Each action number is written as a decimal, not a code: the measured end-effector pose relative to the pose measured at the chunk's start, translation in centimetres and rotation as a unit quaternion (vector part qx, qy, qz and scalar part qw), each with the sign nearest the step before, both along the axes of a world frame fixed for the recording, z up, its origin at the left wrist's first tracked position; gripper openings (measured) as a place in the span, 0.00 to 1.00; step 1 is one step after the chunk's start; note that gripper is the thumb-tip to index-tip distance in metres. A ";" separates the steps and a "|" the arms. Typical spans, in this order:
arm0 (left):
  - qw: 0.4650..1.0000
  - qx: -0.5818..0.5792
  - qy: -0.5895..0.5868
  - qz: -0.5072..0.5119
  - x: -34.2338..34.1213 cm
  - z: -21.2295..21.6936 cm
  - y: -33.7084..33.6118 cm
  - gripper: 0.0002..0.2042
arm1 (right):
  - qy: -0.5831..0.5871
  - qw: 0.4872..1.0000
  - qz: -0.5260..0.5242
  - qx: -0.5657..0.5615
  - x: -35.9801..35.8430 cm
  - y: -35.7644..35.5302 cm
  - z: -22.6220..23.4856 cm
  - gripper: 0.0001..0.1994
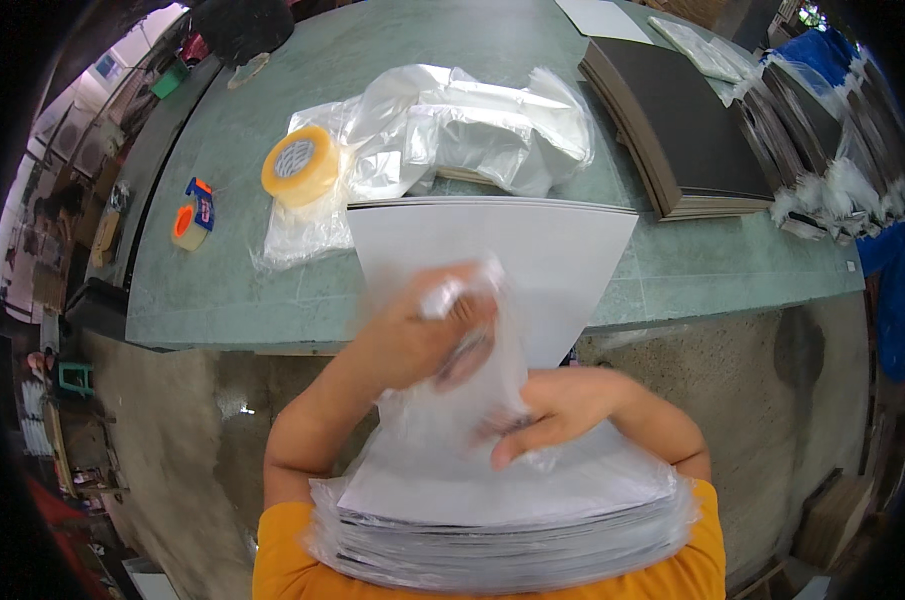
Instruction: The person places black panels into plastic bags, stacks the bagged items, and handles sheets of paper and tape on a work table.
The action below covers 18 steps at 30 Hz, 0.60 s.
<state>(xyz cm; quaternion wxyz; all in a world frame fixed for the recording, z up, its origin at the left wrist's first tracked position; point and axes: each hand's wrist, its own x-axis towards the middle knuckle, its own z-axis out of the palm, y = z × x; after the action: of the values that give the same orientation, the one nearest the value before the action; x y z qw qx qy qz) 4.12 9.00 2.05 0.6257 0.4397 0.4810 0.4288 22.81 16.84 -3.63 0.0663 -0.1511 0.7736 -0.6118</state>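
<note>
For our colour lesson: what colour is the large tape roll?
The large tape roll is yellow, seen best in the head view.

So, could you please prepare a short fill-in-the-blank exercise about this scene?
1. The person's hand nearer the blue dispenser is the ____ one, gripping clear plastic.
2. The tape roll in this dispenser is ____ than the other roll.
3. The stacked dark boards lie on the ____ side of the table.
4. The stool at far left is coloured ____.

Missing words: left; smaller; right; green.
</note>
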 end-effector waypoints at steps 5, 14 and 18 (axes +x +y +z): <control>0.963 0.115 0.001 -0.242 -2.3 -1.4 -0.3 0.10 | -0.049 0.895 0.055 -0.440 4.7 2.5 -1.4 0.18; 0.709 0.091 0.631 -0.303 -0.5 -3.1 -3.8 0.06 | -0.142 0.759 -0.018 0.635 5.7 2.9 -0.4 0.18; 0.680 0.134 0.662 -0.287 -2.2 -8.4 -5.4 0.07 | -0.211 0.839 -0.246 0.437 5.1 2.1 4.1 0.08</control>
<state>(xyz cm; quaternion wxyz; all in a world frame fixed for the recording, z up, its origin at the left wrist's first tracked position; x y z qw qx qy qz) 1.89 3.63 -6.37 0.1714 0.8043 0.5572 -0.1148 27.91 18.90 0.44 0.1347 0.2216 0.9396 -0.2235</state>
